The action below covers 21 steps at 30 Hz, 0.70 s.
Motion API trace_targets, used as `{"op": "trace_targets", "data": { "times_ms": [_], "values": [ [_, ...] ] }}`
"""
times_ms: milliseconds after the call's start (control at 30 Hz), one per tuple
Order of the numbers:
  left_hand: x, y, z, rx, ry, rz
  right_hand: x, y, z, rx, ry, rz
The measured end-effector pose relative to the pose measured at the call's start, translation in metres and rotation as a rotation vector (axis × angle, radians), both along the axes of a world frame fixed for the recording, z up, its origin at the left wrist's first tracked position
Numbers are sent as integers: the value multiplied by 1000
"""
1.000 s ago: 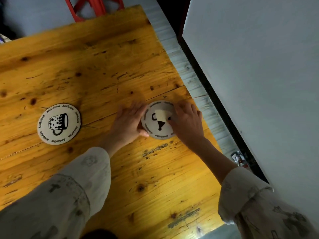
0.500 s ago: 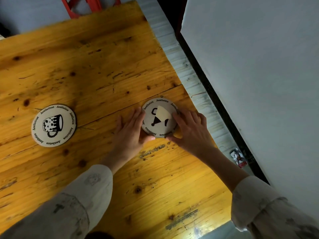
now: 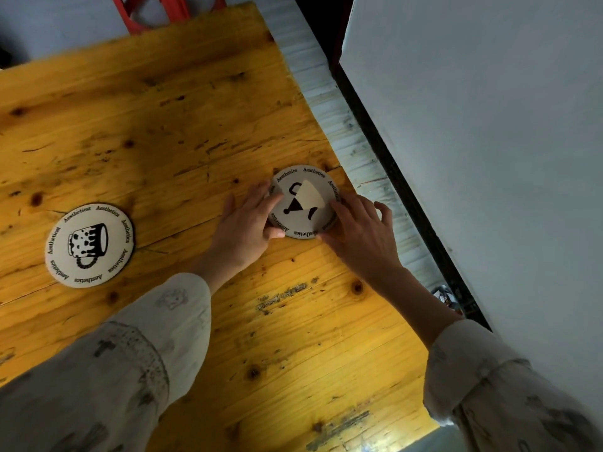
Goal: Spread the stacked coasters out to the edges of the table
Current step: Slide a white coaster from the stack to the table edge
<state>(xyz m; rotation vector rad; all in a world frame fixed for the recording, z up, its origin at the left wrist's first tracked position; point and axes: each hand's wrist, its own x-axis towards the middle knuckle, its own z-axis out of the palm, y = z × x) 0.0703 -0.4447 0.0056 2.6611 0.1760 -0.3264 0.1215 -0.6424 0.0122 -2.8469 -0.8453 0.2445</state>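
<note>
A round white coaster with a glass drawing [image 3: 305,200] lies flat on the yellow wooden table [image 3: 169,132], close to its right edge. My left hand [image 3: 243,225] touches the coaster's left rim with thumb and fingers. My right hand [image 3: 357,230] holds its lower right rim with the fingertips. Whether more coasters lie beneath it is hidden. A second round coaster with a mug drawing [image 3: 88,245] lies alone near the left of the view, apart from both hands.
A pale unpainted strip [image 3: 346,125] runs along the table's right edge, with a dark gap and a white wall panel [image 3: 489,141] beyond. A red chair frame [image 3: 163,9] stands past the far edge. The table's near corner is at bottom right.
Both hands have slid the glass coaster a little farther away and toward the right edge. The mug coaster has stayed in place on the table.
</note>
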Motion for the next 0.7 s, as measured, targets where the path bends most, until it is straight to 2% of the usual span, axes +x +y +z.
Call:
{"op": "trace_targets", "data": {
  "times_ms": [700],
  "values": [
    [26,-10,-6,-46,35,23,18,0,-5,40,60,-65]
  ]
}}
